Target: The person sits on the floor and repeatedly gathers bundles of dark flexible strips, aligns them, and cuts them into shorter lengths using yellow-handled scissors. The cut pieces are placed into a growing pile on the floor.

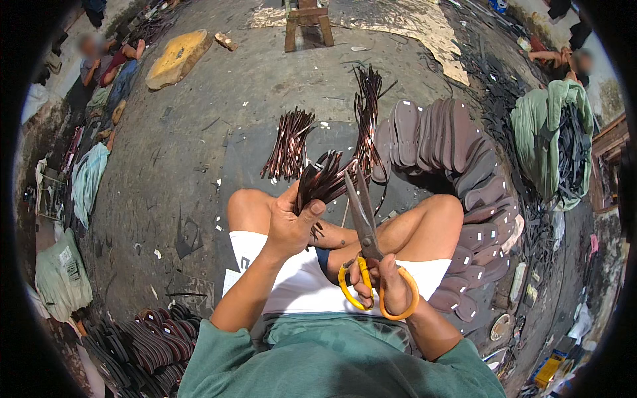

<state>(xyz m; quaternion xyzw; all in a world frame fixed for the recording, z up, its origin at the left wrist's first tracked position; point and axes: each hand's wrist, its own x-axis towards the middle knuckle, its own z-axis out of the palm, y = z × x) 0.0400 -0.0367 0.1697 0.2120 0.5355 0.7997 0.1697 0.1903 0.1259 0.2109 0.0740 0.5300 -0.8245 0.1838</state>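
My left hand (292, 222) is closed round a bundle of dark brown glossy straps (320, 179), held above my crossed legs. In my right hand (393, 286) is a pair of scissors (369, 229) with yellow-orange handles, fingers and thumb through the loops. Its long blades point up and away, slightly parted, with the tips close to the right side of the bundle. Just beyond my hands, a cut-looking bundle of brown strips (289, 144) lies on a dark mat (242, 149). A longer bundle of strips (366, 109) lies to its right, partly behind the held straps.
Brown sandal soles (443, 132) curve in rows along my right side. More soles (149, 345) are stacked at the lower left. A green sack of black strips (557, 142) stands far right. Ahead are a wooden stool (308, 25) and a yellowish block (178, 58). Other people sit along both walls.
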